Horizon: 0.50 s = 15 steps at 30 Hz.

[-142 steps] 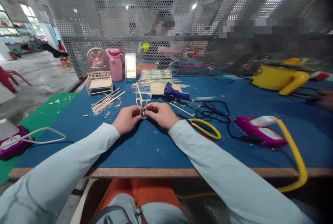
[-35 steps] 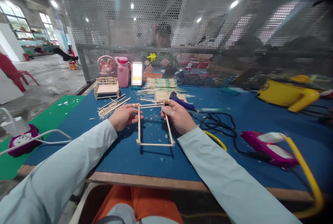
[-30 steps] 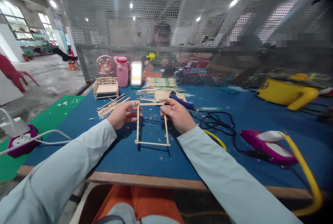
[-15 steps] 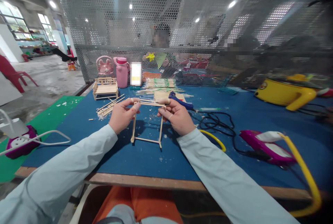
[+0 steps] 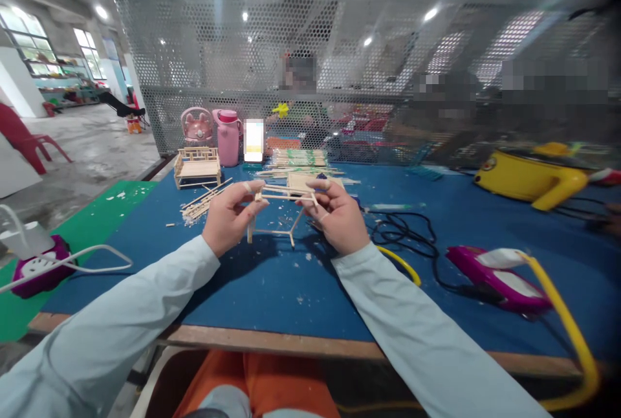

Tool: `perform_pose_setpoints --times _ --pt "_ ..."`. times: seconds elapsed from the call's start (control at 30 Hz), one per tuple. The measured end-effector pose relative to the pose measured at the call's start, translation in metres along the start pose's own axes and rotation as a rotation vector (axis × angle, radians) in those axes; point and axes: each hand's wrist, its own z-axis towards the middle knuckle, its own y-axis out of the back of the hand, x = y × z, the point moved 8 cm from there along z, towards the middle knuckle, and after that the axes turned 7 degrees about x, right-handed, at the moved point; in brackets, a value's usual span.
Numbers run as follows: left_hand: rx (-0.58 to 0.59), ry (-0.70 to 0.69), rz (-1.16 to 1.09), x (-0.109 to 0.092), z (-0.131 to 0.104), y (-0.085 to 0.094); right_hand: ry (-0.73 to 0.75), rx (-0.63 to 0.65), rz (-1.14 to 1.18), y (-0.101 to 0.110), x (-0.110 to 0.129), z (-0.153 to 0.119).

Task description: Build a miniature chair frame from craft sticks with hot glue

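A small frame of thin wooden sticks [image 5: 276, 232] hangs above the blue table, tilted, between my two hands. Its left end is pinched in the fingers of my left hand [image 5: 235, 216]. On the other side, my right hand [image 5: 339, 216] grips the right end near a corner. Behind my left hand lie loose sticks [image 5: 201, 203], and a small wooden bench model [image 5: 198, 167] stands beyond them. A flat pale wooden piece [image 5: 295, 183] and bundled sticks [image 5: 298, 159] rest farther back.
A pink bottle [image 5: 228, 138] and a lit phone [image 5: 253, 140] stand at the back. Rightward are black cables [image 5: 405, 227], a purple power strip [image 5: 499, 279] and a yellow pot [image 5: 528, 175]. A person sits behind the perforated screen [image 5: 359, 68].
The stick frame has tipped, its lower end rising and looking shorter from here. Both hands still hold it, and my right hand now covers more of the blue-handled tool behind.
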Motion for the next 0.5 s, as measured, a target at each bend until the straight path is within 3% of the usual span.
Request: perform_pose_setpoints --times 0.2,0.5 --pt "0.017 -0.076 0.158 -0.0122 -0.0053 -0.0011 0.08 -0.008 -0.052 -0.0007 0.0075 -0.0025" --pt "-0.036 -0.05 0.097 -0.0075 -0.0045 0.0023 0.109 0.033 -0.132 -0.0073 0.0076 -0.0057"
